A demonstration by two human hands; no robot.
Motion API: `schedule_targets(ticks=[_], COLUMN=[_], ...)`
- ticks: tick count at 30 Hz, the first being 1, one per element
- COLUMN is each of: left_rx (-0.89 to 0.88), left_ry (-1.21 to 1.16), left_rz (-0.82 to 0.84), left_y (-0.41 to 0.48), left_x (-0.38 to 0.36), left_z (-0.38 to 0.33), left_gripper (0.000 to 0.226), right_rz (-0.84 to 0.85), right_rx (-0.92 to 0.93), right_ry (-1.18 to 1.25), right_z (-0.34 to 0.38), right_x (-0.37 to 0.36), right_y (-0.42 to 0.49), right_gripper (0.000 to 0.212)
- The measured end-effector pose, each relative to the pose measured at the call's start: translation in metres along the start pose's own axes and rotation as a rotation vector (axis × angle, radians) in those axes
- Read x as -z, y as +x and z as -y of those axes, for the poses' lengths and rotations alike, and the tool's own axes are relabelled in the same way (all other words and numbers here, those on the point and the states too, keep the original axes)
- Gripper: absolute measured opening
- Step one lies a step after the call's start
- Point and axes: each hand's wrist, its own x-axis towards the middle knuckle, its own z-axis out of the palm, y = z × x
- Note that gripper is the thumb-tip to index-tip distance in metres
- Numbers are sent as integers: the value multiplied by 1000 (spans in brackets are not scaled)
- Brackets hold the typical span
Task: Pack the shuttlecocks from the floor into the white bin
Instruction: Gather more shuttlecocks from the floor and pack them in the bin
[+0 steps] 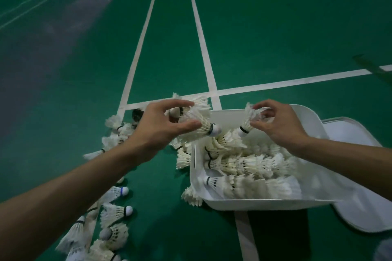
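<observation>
**Both hands hold shuttlecocks at the bin's far edge**

The left hand [161, 125] grips a bunch of shuttlecocks [199, 118], thumb below and fingers curled over the top of the feathers. One cork in the bunch points right, toward the bin, and another shows nearer the palm. The bunch hangs just over the bin's far left corner.

The right hand [282, 125] pinches a single shuttlecock [247, 122] by its feather skirt between thumb and fingertips. Its cork, ringed by a dark band, points down and to the left, above the inside of the bin.

The white bin [254, 204] sits on the floor below and between the two hands. Inside it lie nested rows of shuttlecocks [250, 165], laid on their sides with the corks toward the left wall. More lie loosely piled near the far end.

A flat white lid [364, 214] lies on the floor at the bin's right side, partly under it.

Loose shuttlecocks [115, 212] are scattered on the green floor [275, 38] left of the bin, under and around the left forearm. A few more lie against the bin's left wall. One of the loose ones has a blue band at its cork, while the others nearby have dark bands.

White court lines [203, 48] run away from the bin and cross just beyond it.
</observation>
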Motion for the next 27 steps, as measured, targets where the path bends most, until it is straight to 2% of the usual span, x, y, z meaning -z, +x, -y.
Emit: schedule_targets(ticks=[6,11,27], left_rx=[44,99,106], left_ry=[52,59,92], left_rz=[70,116,139], left_y=[12,15,21], left_x=[-29,-41,-50], left_z=[15,30,42], left_gripper=[54,56,58], right_rz=[-98,-120,28], right_rx=[-136,-214,-256], right_ry=[-64,-105,-101], right_z=[-36,-53,-64], right_x=[4,-8,-53], right_y=[10,19,31], right_gripper=[32,37,39])
